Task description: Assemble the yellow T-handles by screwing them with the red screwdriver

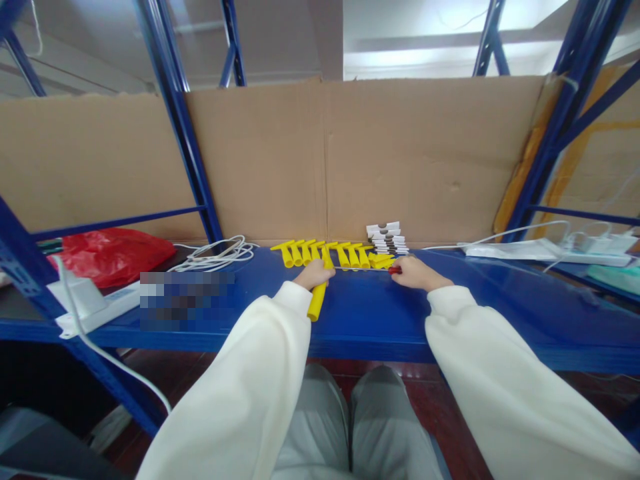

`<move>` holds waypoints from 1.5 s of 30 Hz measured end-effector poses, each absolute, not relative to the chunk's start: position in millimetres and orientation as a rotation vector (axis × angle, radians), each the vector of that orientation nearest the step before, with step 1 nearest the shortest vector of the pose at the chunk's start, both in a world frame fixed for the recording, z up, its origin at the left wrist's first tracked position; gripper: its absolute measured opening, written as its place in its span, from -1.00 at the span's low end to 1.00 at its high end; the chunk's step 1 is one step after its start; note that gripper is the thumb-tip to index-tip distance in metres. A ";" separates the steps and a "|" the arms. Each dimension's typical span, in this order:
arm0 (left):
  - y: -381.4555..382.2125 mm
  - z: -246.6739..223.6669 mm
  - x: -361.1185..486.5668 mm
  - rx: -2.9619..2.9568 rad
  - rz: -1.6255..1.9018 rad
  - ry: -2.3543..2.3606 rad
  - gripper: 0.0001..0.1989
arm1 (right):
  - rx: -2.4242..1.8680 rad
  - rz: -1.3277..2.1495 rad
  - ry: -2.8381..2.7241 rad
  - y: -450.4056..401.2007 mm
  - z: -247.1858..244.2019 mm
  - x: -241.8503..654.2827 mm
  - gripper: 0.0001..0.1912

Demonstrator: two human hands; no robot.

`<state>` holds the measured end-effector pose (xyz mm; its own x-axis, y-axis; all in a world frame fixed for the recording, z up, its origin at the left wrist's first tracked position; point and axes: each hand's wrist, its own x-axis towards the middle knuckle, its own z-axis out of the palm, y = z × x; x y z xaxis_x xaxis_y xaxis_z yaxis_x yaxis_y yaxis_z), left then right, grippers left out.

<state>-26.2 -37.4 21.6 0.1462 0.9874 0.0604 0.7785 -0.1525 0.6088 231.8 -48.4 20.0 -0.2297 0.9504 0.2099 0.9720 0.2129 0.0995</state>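
Note:
My left hand point(316, 273) is closed around a yellow plastic piece with a round tubular handle point(317, 303), which points down toward the shelf's front edge. My right hand point(417, 272) grips the red handle of a screwdriver point(395, 270). Its thin shaft runs left across to the yellow piece near my left fingers; whether the tip touches is too small to tell. Behind my hands stands a row of several similar yellow pieces point(345, 255), with tubular ends facing me. More yellow pieces point(381, 260) lie just left of my right hand.
A stack of small white-and-dark packets point(387, 238) stands by the cardboard back wall point(400, 153). To the left are a coiled white cable point(220, 255), a red plastic bag point(117, 253) and a power strip point(100, 310). Another power strip point(520, 250) lies right. Blue posts point(183, 133) frame the shelf.

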 end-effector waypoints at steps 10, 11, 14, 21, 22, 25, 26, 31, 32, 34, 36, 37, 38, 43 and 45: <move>-36.4 21.4 -25.3 1.994 0.653 1.694 -0.71 | -1.929 -0.310 -2.259 -47.4 16.6 233.3 -0.71; -37.2 21.9 -25.1 1.992 0.656 1.699 -0.70 | -1.912 -0.295 -2.287 -46.4 16.3 233.7 -0.73; -39.1 23.4 -24.6 1.997 0.657 1.707 -0.67 | -1.876 -0.329 -2.341 -46.0 17.3 233.4 -0.80; -35.9 21.8 -25.5 2.024 0.629 1.698 -0.73 | -1.979 -0.370 -2.225 -50.5 18.3 231.5 -0.70; -35.1 21.2 -25.7 2.029 0.621 1.698 -0.74 | -1.973 -0.368 -2.223 -49.2 17.2 232.4 -0.70; -34.4 20.5 -26.0 2.041 0.609 1.698 -0.73 | -1.937 -0.360 -2.249 -43.7 13.3 235.9 -0.73; -34.7 20.7 -25.9 2.043 0.612 1.698 -0.72 | -1.928 -0.359 -2.260 -42.1 12.4 236.8 -0.74; -37.1 23.0 -25.1 2.049 0.629 1.695 -0.67 | -1.907 -0.378 -2.274 -43.5 13.5 236.2 -0.77; -37.4 23.4 -25.0 2.048 0.632 1.694 -0.68 | -1.917 -0.375 -2.266 -45.1 14.5 235.3 -0.77; -37.8 23.8 -25.0 2.044 0.633 1.694 -0.69 | -1.953 -0.356 -2.244 -48.2 16.2 233.6 -0.75; -38.1 23.9 -25.2 2.039 0.633 1.695 -0.70 | -1.983 -0.332 -2.221 -49.7 17.2 232.5 -0.71; -38.2 23.8 -25.3 2.034 0.637 1.696 -0.70 | -1.983 -0.316 -2.219 -49.8 17.4 232.3 -0.70; -38.4 23.8 -25.4 2.028 0.643 1.695 -0.71 | -1.975 -0.293 -2.223 -49.5 17.5 232.2 -0.69; -38.6 22.6 -25.8 1.994 0.680 1.686 -0.71 | -1.912 -0.250 -2.329 -47.7 18.3 231.8 -0.75; -37.9 21.7 -25.9 1.988 0.690 1.683 -0.74 | -1.925 -0.282 -2.324 -49.3 19.1 230.9 -0.78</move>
